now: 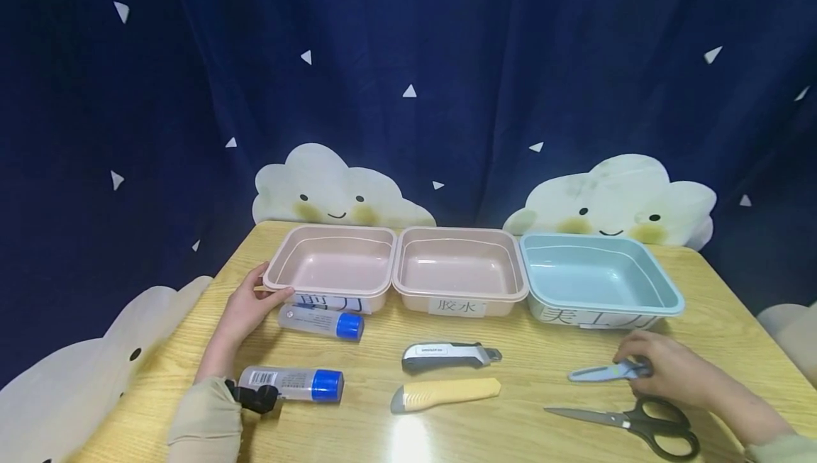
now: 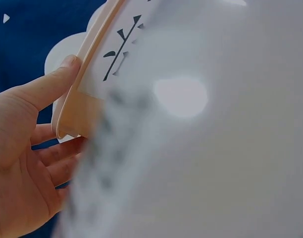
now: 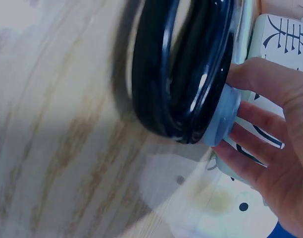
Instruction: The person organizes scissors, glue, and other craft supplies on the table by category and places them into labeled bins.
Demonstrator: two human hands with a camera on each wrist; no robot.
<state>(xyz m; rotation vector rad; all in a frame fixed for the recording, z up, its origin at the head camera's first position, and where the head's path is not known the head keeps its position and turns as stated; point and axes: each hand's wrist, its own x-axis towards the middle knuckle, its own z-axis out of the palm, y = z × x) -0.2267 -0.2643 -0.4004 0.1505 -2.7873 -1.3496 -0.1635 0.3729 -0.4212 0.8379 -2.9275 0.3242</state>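
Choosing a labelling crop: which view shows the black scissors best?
The head view: there the black scissors show whole, lying open to sight. Right wrist has only part of the handles, close up; left wrist shows none.

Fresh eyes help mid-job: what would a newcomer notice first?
Probably the light-blue bin, right of two pinkish bins. In front of it, the fingers of the right hand hold a light-blue tool, beyond black scissors. Two blue-capped bottles lie at the left.

I lose part of the light-blue scissors (image 1: 596, 374) behind the right hand (image 1: 667, 369); the front edge of the tabletop (image 1: 357, 431) is cut off; the rear glue bottle (image 1: 311, 320) has unreadably small print.
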